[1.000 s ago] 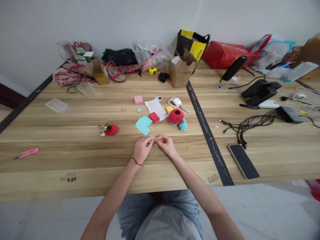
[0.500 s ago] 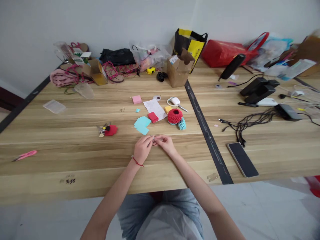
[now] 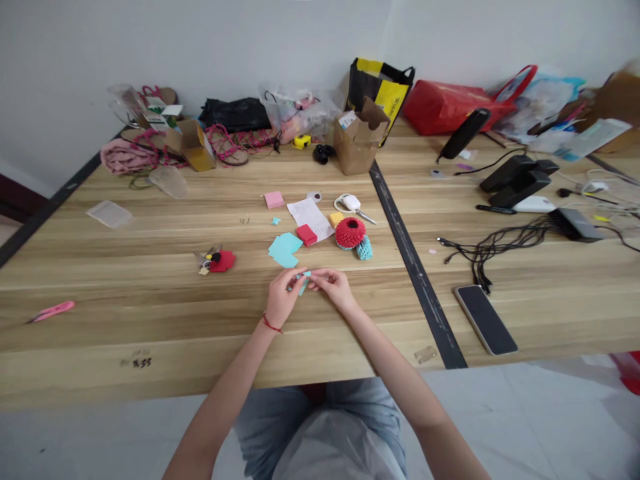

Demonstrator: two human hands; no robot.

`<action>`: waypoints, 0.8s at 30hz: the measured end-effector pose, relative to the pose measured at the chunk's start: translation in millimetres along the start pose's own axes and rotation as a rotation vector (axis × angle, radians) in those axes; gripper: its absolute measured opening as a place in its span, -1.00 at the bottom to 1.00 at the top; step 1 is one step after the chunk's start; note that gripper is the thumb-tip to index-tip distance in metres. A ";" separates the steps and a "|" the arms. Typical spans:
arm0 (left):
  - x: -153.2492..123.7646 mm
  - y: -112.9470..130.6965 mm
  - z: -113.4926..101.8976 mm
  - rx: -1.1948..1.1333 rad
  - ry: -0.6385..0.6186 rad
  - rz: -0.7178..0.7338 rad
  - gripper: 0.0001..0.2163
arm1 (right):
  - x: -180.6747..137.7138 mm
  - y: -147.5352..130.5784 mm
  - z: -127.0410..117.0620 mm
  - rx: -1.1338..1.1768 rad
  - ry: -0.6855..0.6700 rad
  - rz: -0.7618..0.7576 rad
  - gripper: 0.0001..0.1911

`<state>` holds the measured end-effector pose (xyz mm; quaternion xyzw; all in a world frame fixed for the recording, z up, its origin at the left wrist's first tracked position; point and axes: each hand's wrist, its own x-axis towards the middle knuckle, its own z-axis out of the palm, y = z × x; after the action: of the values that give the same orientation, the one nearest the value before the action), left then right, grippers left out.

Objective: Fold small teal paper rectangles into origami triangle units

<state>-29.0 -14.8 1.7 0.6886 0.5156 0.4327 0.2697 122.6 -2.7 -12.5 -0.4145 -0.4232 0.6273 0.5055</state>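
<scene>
A small piece of light blue paper [image 3: 303,285] is pinched between both my hands, just above the wooden table. My left hand [image 3: 282,293], with a red string at the wrist, grips its left side. From the right, my right hand [image 3: 332,288] holds it by thumb and fingers. Just beyond lie flat light blue paper sheets [image 3: 285,250] and a red paper stack [image 3: 307,235], the latter on a white written sheet [image 3: 311,217]. To their right stands a red folded-paper piece [image 3: 350,232] with a blue folded-paper piece [image 3: 365,248] against it.
Scissors [image 3: 367,217], a yellow paper stack [image 3: 336,219] and a pink paper stack [image 3: 273,199] lie farther back. Red paper pieces [image 3: 223,261] and a pink-handled cutter [image 3: 53,311] are on the left. Right of the black strip [image 3: 410,267] are a phone [image 3: 485,320] and cables [image 3: 485,247].
My left hand has shifted slightly left and its fingers have opened out a little. More of the blue paper now shows between my hands. Things on the table stay put.
</scene>
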 end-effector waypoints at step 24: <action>4.7 0.4 -12.1 0.139 -0.081 0.351 -0.89 | -5.9 -5.6 -8.7 -0.465 -0.017 -0.494 -0.90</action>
<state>-38.9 -11.5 9.3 0.8018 0.4050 0.4083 0.1623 133.3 -6.8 -9.2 -0.3983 -0.6469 0.3760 0.5306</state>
